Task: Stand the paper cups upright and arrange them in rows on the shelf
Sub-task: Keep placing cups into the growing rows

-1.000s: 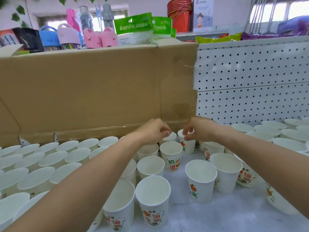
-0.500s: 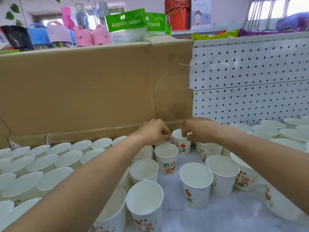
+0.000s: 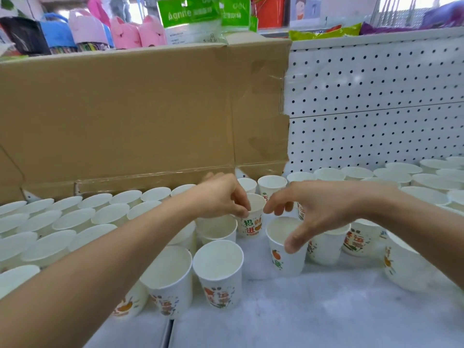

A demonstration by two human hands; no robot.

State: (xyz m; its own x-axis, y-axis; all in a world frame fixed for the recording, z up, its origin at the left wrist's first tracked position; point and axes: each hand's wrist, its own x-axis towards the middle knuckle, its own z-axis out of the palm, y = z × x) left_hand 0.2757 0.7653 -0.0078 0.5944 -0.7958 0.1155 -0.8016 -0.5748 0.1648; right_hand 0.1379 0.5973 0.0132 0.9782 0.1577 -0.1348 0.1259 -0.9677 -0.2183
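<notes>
Many white paper cups with orange and green print stand upright on the white shelf (image 3: 313, 312). Tidy rows fill the left side (image 3: 75, 219) and the back right (image 3: 391, 174). Looser cups stand in the middle. My left hand (image 3: 222, 198) pinches the rim of a cup printed with red characters (image 3: 253, 223). My right hand (image 3: 319, 209) is spread open just right of that cup. Its thumb hangs over the front of a cup with an orange print (image 3: 285, 249), and its fingertips are near the red-character cup's rim.
A tall cardboard sheet (image 3: 140, 114) stands behind the left rows, and white pegboard (image 3: 376, 101) backs the right. Goods line the ledge above. Two near cups (image 3: 218, 275) stand by the front edge. A seam (image 3: 170, 332) splits the shelf boards.
Both hands have drawn back from the cups in the back row toward me. The left now pinches the red-character cup, and the right has opened its fingers.
</notes>
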